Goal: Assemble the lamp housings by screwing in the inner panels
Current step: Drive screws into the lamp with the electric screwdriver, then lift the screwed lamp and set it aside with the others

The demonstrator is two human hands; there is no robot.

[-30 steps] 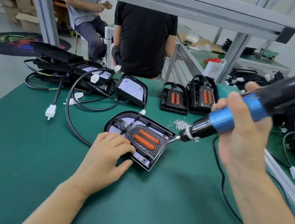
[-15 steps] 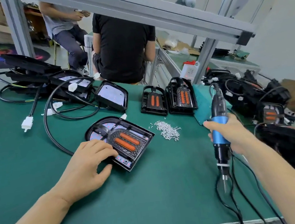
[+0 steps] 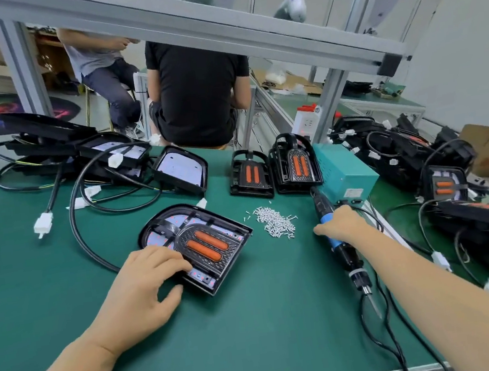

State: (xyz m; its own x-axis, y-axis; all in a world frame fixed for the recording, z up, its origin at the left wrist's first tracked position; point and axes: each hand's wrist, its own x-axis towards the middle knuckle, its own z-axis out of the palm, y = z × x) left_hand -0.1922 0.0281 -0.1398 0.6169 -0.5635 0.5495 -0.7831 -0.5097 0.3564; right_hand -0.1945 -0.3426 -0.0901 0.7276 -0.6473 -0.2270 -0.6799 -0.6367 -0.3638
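1. the left hand is pressing flat on the lamp housing mid-surface.
2. the right hand is gripping the screwdriver.
3. the housing looks stiff, light and slippery; hold its rim.

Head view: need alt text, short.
A left hand presses on a black lamp housing with orange lenses on a green table, while the right hand holds a blue electric screwdriver beside a pile of screws.
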